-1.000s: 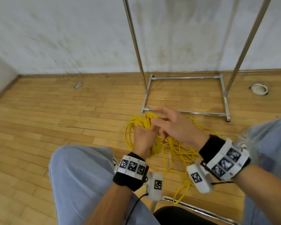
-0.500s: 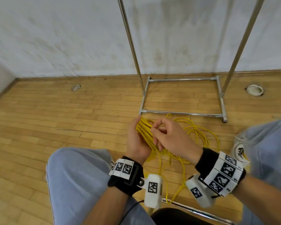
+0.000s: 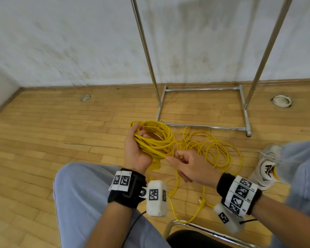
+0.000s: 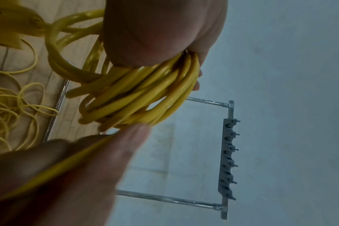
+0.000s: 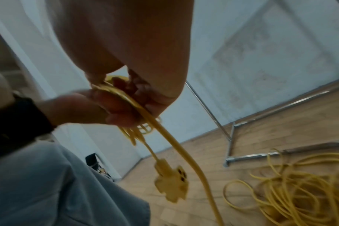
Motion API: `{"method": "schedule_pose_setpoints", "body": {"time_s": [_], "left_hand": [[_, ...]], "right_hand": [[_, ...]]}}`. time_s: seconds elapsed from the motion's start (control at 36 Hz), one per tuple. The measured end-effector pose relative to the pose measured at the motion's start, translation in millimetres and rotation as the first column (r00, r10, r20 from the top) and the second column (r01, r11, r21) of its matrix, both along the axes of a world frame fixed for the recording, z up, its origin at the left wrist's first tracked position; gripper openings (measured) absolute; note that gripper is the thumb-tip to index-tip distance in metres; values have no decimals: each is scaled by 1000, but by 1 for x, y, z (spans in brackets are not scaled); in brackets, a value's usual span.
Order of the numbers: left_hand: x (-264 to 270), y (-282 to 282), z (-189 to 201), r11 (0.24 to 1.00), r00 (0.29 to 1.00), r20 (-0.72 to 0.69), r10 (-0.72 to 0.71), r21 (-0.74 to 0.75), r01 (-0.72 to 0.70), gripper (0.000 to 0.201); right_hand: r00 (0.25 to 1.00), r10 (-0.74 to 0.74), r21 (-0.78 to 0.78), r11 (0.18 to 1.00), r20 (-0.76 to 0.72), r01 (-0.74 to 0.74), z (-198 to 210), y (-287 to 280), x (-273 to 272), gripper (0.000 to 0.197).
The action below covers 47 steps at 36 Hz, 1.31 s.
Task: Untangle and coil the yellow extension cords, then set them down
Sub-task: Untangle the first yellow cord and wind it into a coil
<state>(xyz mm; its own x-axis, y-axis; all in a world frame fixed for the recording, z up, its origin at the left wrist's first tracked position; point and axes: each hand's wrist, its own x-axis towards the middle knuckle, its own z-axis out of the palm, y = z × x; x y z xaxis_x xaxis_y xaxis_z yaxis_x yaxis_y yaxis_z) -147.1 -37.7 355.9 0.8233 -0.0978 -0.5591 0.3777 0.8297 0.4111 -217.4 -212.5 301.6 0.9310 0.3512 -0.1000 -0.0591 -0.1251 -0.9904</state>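
Left hand (image 3: 135,151) gripping coiled yellow extension cord (image 3: 155,140); right hand (image 3: 190,166) pinching one strand just below. Only from right wrist: socket end (image 5: 171,183) dangling under fingers. Than before, hands further apart.

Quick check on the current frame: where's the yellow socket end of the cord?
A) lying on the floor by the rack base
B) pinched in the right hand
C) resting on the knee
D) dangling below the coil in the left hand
D: the socket end hangs in the air on a short length of cord below the coil that the left hand grips; the right hand pinches only a strand of cord.
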Motion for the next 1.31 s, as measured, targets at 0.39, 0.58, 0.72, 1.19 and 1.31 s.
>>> {"method": "schedule_pose_setpoints", "body": {"time_s": [0.39,0.58,0.72,1.19,1.31], "left_hand": [[2,25,26,961,948,190,-256,152,230,11],[0,31,30,936,903,270,-334,205,285,14],[-3,31,27,883,871,228,-435,300,362,13],[-21,-14,8,534,748,70,-660,744,402,6],[-26,-20,4,490,752,80,-655,803,340,12]], "right_hand": [[970,-235,-303,931,-66,205,-97,-50,22,70],[866,-478,-489,797,-149,356,-111,-63,30,70],[774,-615,-514,718,-150,470,-70,-70,56,66],[949,-35,227,968,-313,111,86,-52,55,45],[995,-75,-25,997,-69,74,89,-37,44,39]]}}
